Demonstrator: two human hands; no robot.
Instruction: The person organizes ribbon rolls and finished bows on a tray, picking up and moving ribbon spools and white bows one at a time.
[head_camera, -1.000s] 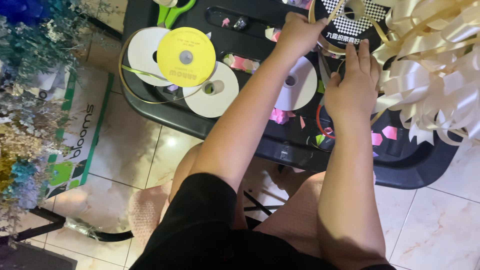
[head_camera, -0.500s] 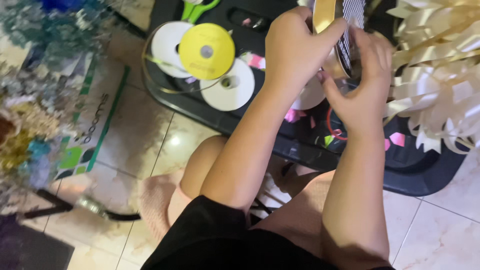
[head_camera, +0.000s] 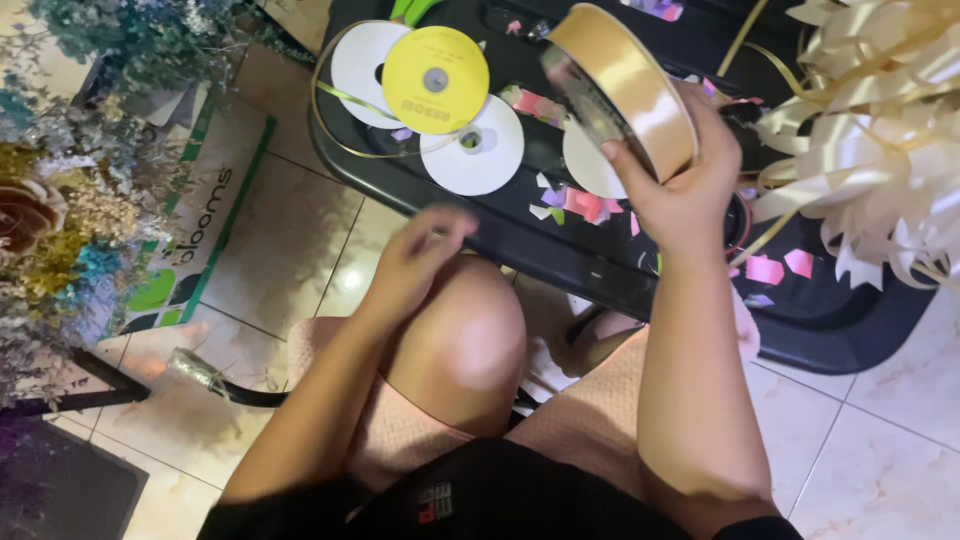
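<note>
My right hand (head_camera: 680, 195) grips a roll of gold ribbon (head_camera: 625, 85) and holds it up, tilted, above a low black table (head_camera: 560, 250). My left hand (head_camera: 420, 255) hovers blurred over my bent knee, fingers loosely curled, holding nothing I can see. On the table lie a yellow ribbon spool (head_camera: 435, 78) and two white spool discs (head_camera: 472, 148), with a thin gold ribbon strand looping around them.
A big cream ribbon bow (head_camera: 880, 150) fills the table's right side. Pink and green paper scraps (head_camera: 780, 268) litter the tabletop. Dried blue and gold flowers (head_camera: 70, 190) stand at the left, beside a printed box. Tiled floor lies below.
My right hand has lifted the gold ribbon roll up off the table. My left hand has let go and dropped back toward my knee.
</note>
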